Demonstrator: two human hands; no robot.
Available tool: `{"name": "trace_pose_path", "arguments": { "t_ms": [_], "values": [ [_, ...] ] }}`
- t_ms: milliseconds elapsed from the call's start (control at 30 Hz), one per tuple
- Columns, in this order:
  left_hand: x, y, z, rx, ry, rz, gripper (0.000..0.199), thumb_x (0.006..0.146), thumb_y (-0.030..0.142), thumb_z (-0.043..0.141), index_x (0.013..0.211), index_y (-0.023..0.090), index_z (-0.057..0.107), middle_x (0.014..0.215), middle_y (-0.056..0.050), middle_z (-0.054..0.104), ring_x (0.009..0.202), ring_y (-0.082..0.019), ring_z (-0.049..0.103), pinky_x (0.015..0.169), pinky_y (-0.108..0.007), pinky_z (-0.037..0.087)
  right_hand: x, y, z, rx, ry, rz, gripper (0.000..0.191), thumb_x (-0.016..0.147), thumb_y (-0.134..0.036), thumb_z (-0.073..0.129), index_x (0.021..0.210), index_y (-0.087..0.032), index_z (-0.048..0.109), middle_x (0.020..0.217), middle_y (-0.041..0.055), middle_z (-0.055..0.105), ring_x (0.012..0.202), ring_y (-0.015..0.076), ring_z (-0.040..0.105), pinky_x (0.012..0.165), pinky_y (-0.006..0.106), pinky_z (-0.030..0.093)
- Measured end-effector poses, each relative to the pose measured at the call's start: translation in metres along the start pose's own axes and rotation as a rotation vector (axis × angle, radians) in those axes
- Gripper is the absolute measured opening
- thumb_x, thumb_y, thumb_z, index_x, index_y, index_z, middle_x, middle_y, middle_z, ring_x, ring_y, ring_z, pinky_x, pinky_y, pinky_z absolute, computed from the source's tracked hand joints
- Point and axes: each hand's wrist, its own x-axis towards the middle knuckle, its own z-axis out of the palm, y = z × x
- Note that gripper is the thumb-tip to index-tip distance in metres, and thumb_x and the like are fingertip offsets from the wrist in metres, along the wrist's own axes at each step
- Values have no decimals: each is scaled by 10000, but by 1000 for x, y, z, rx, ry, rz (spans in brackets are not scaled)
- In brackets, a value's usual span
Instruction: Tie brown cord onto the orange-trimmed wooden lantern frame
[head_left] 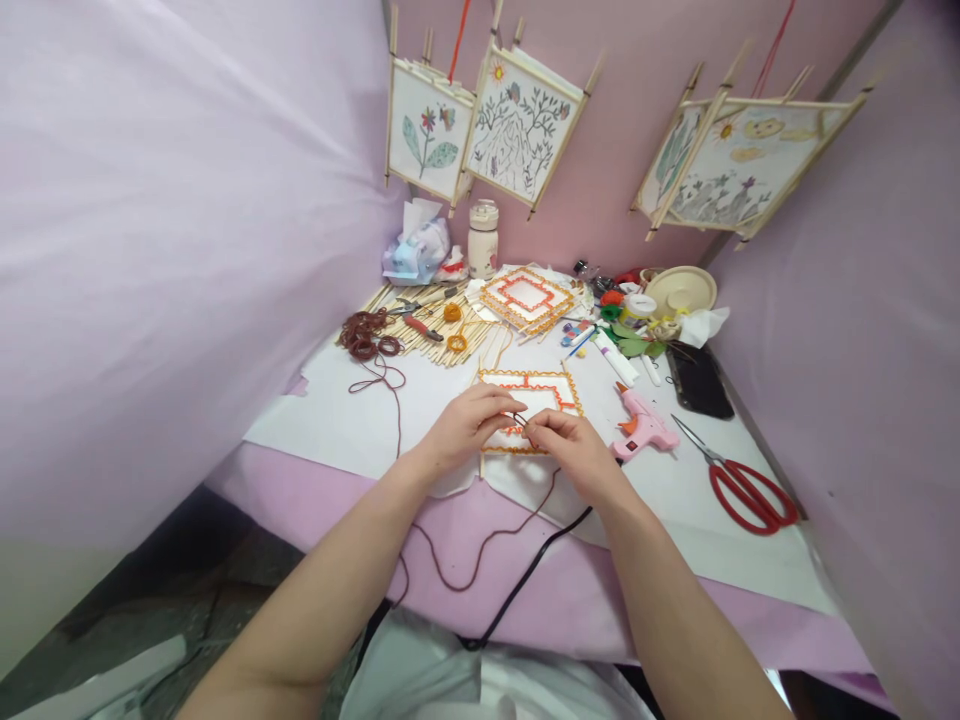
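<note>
My left hand (pixel 478 420) and my right hand (pixel 568 440) meet above a rectangular stick frame (pixel 574 386) trimmed with orange and yellow cord. Between the fingertips is a small loop of brown cord (pixel 520 420), with both hands pinching it. A long slack stretch of the same cord hangs from the right hand over the table's front edge, passes below the left forearm and runs up to a brown tangle (pixel 365 332) at the back left. Part of the frame is hidden by my hands.
Red-handled scissors (pixel 754 495), a pink glue gun (pixel 643 424) and a black phone (pixel 700 380) lie at the right. Pliers (pixel 424 328) rest on many sticks at the back left. A second trimmed frame (pixel 528 298) and a bottle (pixel 483 240) stand behind; picture lanterns (pixel 525 125) hang above.
</note>
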Motion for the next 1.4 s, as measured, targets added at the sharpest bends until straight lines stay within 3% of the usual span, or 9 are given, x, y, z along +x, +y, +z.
{"name": "trace_pose_path", "arguments": {
  "t_ms": [333, 500, 633, 767, 900, 1000, 1167, 1400],
  "values": [
    [1, 5, 0, 49, -3, -11, 156, 882, 234, 557, 869, 224, 711, 846, -75, 655, 857, -198, 580, 824, -313, 424, 0, -3, 1, 24, 16, 18, 158, 722, -332, 574, 644, -196, 586, 636, -21, 522, 637, 131, 453, 613, 260, 355],
    [2, 6, -2, 140, -6, 40, 170, 917, 227, 502, 872, 196, 663, 852, -65, 632, 858, -186, 559, 818, -312, 430, 1, -3, 0, 30, 92, 0, 197, 765, -337, 534, 640, -195, 589, 634, -20, 532, 627, 129, 460, 610, 257, 362],
    [1, 5, -3, 197, -4, 77, 155, 932, 212, 484, 902, 180, 633, 876, -57, 628, 868, -173, 550, 820, -311, 442, 2, 0, -1, 85, 166, -3, 264, 833, -384, 474, 773, -195, 649, 781, 11, 634, 702, 144, 532, 627, 262, 405],
    [1, 5, -3, 249, 10, 112, 137, 932, 199, 492, 915, 175, 626, 883, -53, 625, 870, -165, 548, 818, -305, 448, 1, 2, 0, -23, 238, -117, 327, 857, -455, 501, 1006, -210, 659, 946, 50, 684, 881, 191, 592, 710, 302, 464],
    [0, 4, -3, 283, 33, 143, 133, 934, 193, 493, 925, 172, 624, 896, -55, 623, 881, -164, 549, 824, -309, 451, 1, 7, 4, -286, 257, -342, 389, 779, -411, 669, 1124, -235, 635, 1074, 63, 679, 978, 216, 596, 848, 367, 462],
    [0, 5, -3, 294, 37, 159, 139, 940, 199, 484, 929, 172, 620, 899, -57, 620, 885, -164, 551, 826, -310, 451, 2, 11, 5, -387, 273, -445, 289, 798, -354, 677, 1064, -242, 660, 1021, 50, 692, 948, 205, 612, 884, 370, 448],
    [0, 5, -3, 305, 37, 187, 133, 941, 200, 486, 931, 167, 614, 895, -57, 619, 876, -160, 544, 813, -301, 450, 3, 11, 4, -435, 298, -471, 103, 837, -279, 643, 915, -231, 690, 858, 24, 703, 851, 186, 625, 818, 344, 448],
    [0, 2, -2, 333, 33, 186, 139, 944, 195, 476, 930, 170, 613, 892, -57, 620, 874, -163, 538, 814, -312, 451, 2, 8, 5, -462, 323, -443, 87, 843, -216, 593, 782, -217, 656, 764, 7, 670, 772, 174, 599, 786, 337, 415]
  ]
}}
